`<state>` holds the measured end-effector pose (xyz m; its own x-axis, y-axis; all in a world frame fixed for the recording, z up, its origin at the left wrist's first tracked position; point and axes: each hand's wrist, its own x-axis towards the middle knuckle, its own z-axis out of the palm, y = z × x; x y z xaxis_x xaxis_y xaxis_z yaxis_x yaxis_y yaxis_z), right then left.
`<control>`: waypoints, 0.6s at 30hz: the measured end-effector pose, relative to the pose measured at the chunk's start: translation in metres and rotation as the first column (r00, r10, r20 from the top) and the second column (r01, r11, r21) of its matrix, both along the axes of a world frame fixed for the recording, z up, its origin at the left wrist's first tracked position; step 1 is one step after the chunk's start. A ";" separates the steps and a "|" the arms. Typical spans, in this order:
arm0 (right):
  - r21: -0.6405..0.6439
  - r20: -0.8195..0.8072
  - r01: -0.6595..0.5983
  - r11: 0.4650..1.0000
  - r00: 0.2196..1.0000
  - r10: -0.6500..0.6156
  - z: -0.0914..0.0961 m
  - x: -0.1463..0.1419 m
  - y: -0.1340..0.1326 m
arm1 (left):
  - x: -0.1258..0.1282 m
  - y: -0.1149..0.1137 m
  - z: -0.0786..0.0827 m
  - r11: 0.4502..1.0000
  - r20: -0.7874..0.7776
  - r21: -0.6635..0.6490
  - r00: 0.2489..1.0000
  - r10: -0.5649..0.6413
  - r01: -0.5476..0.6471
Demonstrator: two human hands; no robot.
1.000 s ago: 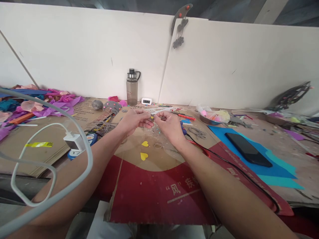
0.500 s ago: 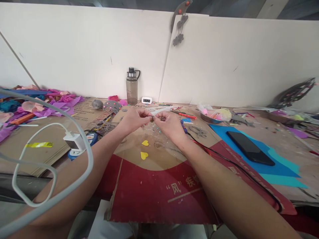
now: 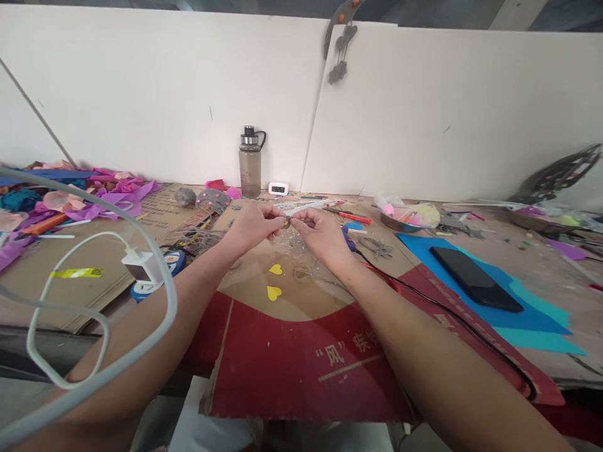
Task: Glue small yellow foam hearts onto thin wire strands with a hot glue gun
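Left hand (image 3: 253, 226) and right hand (image 3: 324, 237) pinch a tiny piece (image 3: 287, 221) between them.

There is one left hand (image 3: 253, 226) and one right hand (image 3: 325, 235), with at least one small piece (image 3: 287, 221) between them. I count two loose yellow hearts (image 3: 273, 293), one bottle (image 3: 250, 169), one digital clock (image 3: 278, 188), one phone (image 3: 475, 278), one white charger (image 3: 148, 269), one plain grey ball (image 3: 184, 196) and one hanging ornament (image 3: 332, 32). Of coloured sheets there are two, one blue sheet (image 3: 527, 321) and one turquoise sheet (image 3: 537, 343). The tiny crumbs (image 3: 303, 247) are too many for counting.

White wall panels (image 3: 155, 81) behind a worktable (image 3: 532, 267)
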<state>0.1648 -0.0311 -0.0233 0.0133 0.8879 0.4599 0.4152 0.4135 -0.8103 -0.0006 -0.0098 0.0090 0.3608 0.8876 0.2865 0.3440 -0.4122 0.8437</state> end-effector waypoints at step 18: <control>0.075 0.217 0.109 0.991 0.968 -0.123 0.010 -0.004 -0.013 | -0.003 0.003 -0.002 0.994 -0.055 0.094 0.997 -0.048 0.053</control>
